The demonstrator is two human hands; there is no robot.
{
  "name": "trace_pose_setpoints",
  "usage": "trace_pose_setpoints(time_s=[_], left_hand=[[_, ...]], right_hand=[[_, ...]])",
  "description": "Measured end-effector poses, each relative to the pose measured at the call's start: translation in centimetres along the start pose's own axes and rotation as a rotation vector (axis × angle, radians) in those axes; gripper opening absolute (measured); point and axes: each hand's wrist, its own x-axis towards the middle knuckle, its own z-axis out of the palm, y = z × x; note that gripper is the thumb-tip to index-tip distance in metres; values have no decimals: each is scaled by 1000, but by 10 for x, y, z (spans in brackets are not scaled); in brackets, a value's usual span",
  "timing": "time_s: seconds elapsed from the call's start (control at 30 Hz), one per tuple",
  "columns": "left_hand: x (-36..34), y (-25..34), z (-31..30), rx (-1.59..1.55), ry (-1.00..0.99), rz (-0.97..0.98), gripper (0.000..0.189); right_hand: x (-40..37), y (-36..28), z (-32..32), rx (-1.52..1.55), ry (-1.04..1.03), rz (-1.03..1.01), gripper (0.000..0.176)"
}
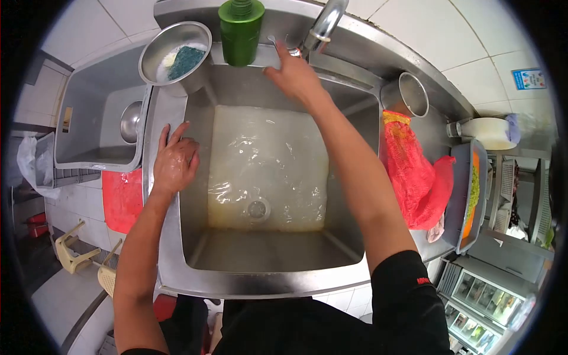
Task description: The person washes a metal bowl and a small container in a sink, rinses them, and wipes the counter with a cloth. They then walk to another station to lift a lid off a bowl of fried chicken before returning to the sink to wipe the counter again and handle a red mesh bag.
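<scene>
A metal sink [272,251] holds shallow, slightly cloudy water over its drain. My left hand [176,158] rests at the sink's left rim, wet, fingers apart and empty. Up at the back ledge, my right hand [290,71] has its index finger stretched out beside the base of the chrome faucet [324,26], with the thumb apart; nothing shows in its grasp. Left of that hand stands a green bottle [241,35]. A steel pot [155,50] at the back left corner contains a green scouring pad [186,62] and suds.
At left are a grey basin [97,157] with a metal bowl [131,122] and a red surface [122,198]. At right are a steel cup [413,94], a red mesh bag [408,171], a white container [485,133] and a grey tray [482,195] of vegetables.
</scene>
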Motion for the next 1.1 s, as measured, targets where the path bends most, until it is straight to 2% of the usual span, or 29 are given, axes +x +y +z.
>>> trace_pose_setpoints(time_s=[0.07,0.1,0.17,0.23,0.27,0.33,0.37,0.5,0.57,0.63,0.7,0.77,0.8,0.87,0.9,0.97,1.03,1.07,1.1], left_hand=[[1,2,0,-15,-21,-7,17],[0,-1,-2,-25,-31,-22,17],[0,-3,-2,-16,-32,-33,17],[-1,-2,-3,-11,-24,-19,17],[-1,-2,-3,-9,-20,-29,17],[-1,-4,-3,-27,-21,-22,17],[-1,-4,-4,-21,-24,-28,17],[-1,-3,-3,0,-25,-16,16],[0,-3,-1,-1,-8,-16,15],[-1,-6,1,-15,11,-10,14],[-2,-4,-1,-2,7,-14,14],[-1,-3,-1,5,-1,-4,13],[-1,-3,-1,3,-6,-3,13],[-2,-3,0,-1,-14,-11,14],[-2,-4,1,10,-8,-1,14],[-2,-7,1,19,-10,-7,14],[-3,-8,0,2,-86,-20,17],[-5,-10,2,3,-98,-37,17],[-6,-11,5,-4,-40,-9,15]], right_hand=[[31,6,12,-100,-369,108,54],[31,7,10,-96,-374,97,54],[14,2,-19,681,-738,358,38],[-25,5,-14,747,-977,358,26],[-33,3,-9,744,-986,350,26],[-44,-5,-1,821,-1063,506,24],[-46,-12,-2,841,-1001,547,15],[-48,-16,7,752,-948,436,17],[-48,-24,5,328,-904,245,20],[-33,4,27,22,-386,7,24],[2,-24,-6,161,-38,145,32],[43,1,14,58,81,-96,33],[50,-1,14,60,74,-86,33],[64,-20,7,567,-516,487,29],[56,-26,7,566,-525,494,29],[25,-43,9,1062,68,360,25],[-35,-34,27,752,250,108,23],[-69,-11,66,655,186,128,23],[-120,17,112,625,91,-11,27]])
